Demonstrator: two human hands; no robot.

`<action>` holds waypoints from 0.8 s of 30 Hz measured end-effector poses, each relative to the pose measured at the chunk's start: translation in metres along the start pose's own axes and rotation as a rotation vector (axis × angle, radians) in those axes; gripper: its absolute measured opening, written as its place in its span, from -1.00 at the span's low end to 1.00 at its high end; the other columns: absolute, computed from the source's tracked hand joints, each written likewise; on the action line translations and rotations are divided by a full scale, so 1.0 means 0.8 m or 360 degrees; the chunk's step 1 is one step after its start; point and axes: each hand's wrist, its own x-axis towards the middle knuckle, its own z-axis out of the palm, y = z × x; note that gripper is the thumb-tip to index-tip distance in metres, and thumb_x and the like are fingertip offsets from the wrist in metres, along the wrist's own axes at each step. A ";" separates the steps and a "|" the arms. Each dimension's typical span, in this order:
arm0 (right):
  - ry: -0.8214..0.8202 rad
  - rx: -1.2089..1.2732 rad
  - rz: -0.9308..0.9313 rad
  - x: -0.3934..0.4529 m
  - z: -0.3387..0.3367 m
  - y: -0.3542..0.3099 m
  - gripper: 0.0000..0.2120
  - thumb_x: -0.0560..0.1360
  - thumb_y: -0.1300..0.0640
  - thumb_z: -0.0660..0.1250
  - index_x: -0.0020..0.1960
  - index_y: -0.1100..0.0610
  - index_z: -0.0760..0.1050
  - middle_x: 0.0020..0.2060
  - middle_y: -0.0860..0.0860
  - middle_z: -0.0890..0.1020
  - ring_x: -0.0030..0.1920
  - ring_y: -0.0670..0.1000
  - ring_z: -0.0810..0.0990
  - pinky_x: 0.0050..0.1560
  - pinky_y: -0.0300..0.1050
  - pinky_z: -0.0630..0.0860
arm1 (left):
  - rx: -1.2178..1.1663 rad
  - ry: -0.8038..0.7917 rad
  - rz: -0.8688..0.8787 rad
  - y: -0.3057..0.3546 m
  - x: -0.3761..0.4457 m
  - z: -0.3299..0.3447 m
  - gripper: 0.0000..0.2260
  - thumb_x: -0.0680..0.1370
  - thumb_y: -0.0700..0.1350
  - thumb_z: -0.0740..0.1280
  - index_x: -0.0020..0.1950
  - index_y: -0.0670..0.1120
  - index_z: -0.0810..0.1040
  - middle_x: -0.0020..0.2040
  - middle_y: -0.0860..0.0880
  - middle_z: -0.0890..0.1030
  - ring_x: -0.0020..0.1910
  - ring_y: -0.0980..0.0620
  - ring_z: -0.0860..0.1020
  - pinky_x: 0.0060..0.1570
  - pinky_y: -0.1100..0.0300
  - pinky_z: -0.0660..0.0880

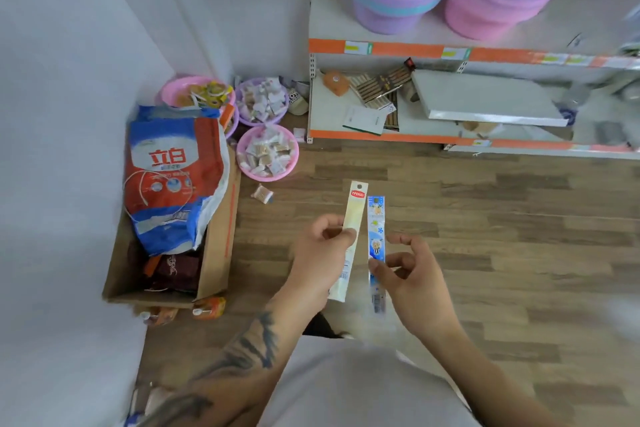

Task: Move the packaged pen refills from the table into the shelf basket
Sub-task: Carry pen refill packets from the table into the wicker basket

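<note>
Two slim refill packs point(356, 236), yellow, blue.

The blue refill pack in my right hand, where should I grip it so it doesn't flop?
Pinch the blue refill pack across its flat faces near the middle, coming from its right edge. It is a long thin strip held nearly upright, and the right hand pinches it below the middle, so a long stretch stands unsupported above. The left edge sits close to the yellow pack in the left hand.
</note>
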 end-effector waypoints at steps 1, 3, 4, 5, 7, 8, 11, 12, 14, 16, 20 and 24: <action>0.0004 -0.0016 -0.0024 0.009 0.006 -0.017 -0.71 0.56 0.10 0.48 0.18 -0.15 0.46 -0.18 -0.05 0.73 -0.30 -0.06 0.66 -0.34 -0.35 0.47 | -0.0013 -0.0014 0.0013 0.016 0.011 -0.006 -0.88 0.57 -0.14 0.42 0.01 0.08 0.67 -0.05 0.03 0.74 -0.02 -0.05 0.72 0.11 -0.16 0.64; 0.0036 -0.0017 -0.0072 0.028 0.017 -0.049 -0.73 0.56 0.11 0.47 0.15 -0.14 0.47 -0.20 -0.07 0.73 -0.29 -0.07 0.68 -0.34 -0.38 0.46 | -0.0044 -0.0039 0.0053 0.048 0.031 -0.017 -0.90 0.58 -0.15 0.41 0.03 0.04 0.66 -0.03 0.00 0.73 0.00 -0.07 0.71 0.13 -0.13 0.64; 0.0060 -0.0011 -0.0091 0.038 0.023 -0.063 -0.73 0.57 0.12 0.47 0.15 -0.14 0.47 -0.20 -0.07 0.73 -0.27 -0.05 0.69 -0.33 -0.36 0.48 | -0.0052 -0.0052 0.0079 0.063 0.042 -0.022 -0.90 0.59 -0.16 0.41 0.04 0.03 0.65 -0.04 0.00 0.73 0.00 -0.06 0.70 0.11 -0.08 0.65; 0.0080 -0.0001 -0.0104 0.048 0.029 -0.077 -0.73 0.57 0.12 0.47 0.15 -0.13 0.48 -0.20 -0.06 0.74 -0.25 -0.03 0.70 -0.31 -0.32 0.51 | -0.0065 -0.0068 0.0107 0.077 0.051 -0.028 -0.90 0.59 -0.17 0.41 0.06 0.02 0.65 -0.05 0.01 0.72 -0.02 -0.06 0.70 0.06 -0.04 0.63; 0.0114 0.0024 -0.0119 0.067 0.038 -0.100 -0.73 0.57 0.11 0.46 0.18 -0.11 0.47 -0.17 -0.06 0.74 -0.23 -0.01 0.71 -0.24 -0.18 0.58 | -0.0094 -0.0104 0.0150 0.102 0.070 -0.037 -0.89 0.60 -0.18 0.41 0.07 0.00 0.65 -0.04 -0.02 0.72 -0.01 -0.10 0.70 0.04 -0.05 0.64; 0.0129 0.0032 -0.0128 0.077 0.042 -0.110 -0.72 0.58 0.10 0.46 0.20 -0.10 0.47 -0.17 -0.05 0.74 -0.23 -0.02 0.72 -0.22 -0.14 0.58 | -0.0099 -0.0106 0.0172 0.112 0.079 -0.039 -0.89 0.59 -0.19 0.41 0.07 -0.01 0.65 -0.02 -0.05 0.72 0.02 -0.12 0.69 0.07 -0.09 0.63; 0.0159 -0.0014 -0.0175 0.105 0.047 -0.136 -0.73 0.58 0.09 0.45 0.20 -0.13 0.45 -0.17 -0.05 0.74 -0.24 -0.05 0.71 -0.20 -0.14 0.56 | -0.0122 -0.0103 0.0211 0.140 0.107 -0.043 -0.88 0.58 -0.21 0.42 0.07 -0.02 0.66 0.05 -0.14 0.70 0.09 -0.19 0.67 0.14 -0.19 0.60; 0.0170 -0.0024 -0.0198 0.113 0.047 -0.144 -0.73 0.58 0.09 0.45 0.19 -0.14 0.45 -0.17 -0.06 0.74 -0.24 -0.05 0.71 -0.19 -0.11 0.58 | -0.0132 -0.0110 0.0214 0.149 0.115 -0.043 -0.88 0.57 -0.21 0.43 0.07 -0.02 0.66 0.05 -0.14 0.70 0.09 -0.18 0.67 0.17 -0.21 0.60; 0.0203 0.0012 -0.0244 0.131 0.045 -0.162 -0.72 0.58 0.11 0.45 0.18 -0.14 0.45 -0.17 -0.06 0.74 -0.27 -0.05 0.70 -0.21 -0.08 0.61 | -0.0172 -0.0142 0.0220 0.167 0.132 -0.041 -0.87 0.58 -0.22 0.43 0.07 -0.03 0.66 0.05 -0.13 0.71 0.09 -0.17 0.68 0.20 -0.23 0.58; 0.0243 0.0091 -0.0290 0.151 0.037 -0.182 -0.72 0.58 0.14 0.46 0.19 -0.09 0.46 -0.18 -0.05 0.74 -0.32 -0.13 0.66 -0.30 -0.24 0.55 | -0.0191 -0.0170 0.0267 0.190 0.150 -0.034 -0.86 0.58 -0.22 0.42 0.08 -0.02 0.66 0.05 -0.12 0.71 0.10 -0.17 0.68 0.22 -0.22 0.58; 0.0286 0.0166 -0.0459 0.199 0.015 -0.234 -0.71 0.56 0.16 0.48 0.21 -0.02 0.46 -0.18 -0.03 0.73 -0.31 -0.14 0.64 -0.33 -0.36 0.47 | -0.0207 -0.0159 0.0466 0.251 0.179 -0.014 -0.87 0.59 -0.21 0.42 0.04 0.02 0.66 -0.03 -0.08 0.71 -0.02 -0.13 0.69 0.02 -0.18 0.67; 0.0268 0.0257 -0.0672 0.260 -0.018 -0.303 -0.72 0.57 0.17 0.46 0.18 -0.07 0.47 -0.20 -0.03 0.71 -0.35 -0.17 0.62 -0.34 -0.37 0.46 | -0.0218 -0.0126 0.0699 0.334 0.202 0.014 -0.89 0.61 -0.18 0.40 0.11 -0.03 0.63 0.02 -0.12 0.72 -0.06 -0.17 0.72 -0.08 -0.20 0.68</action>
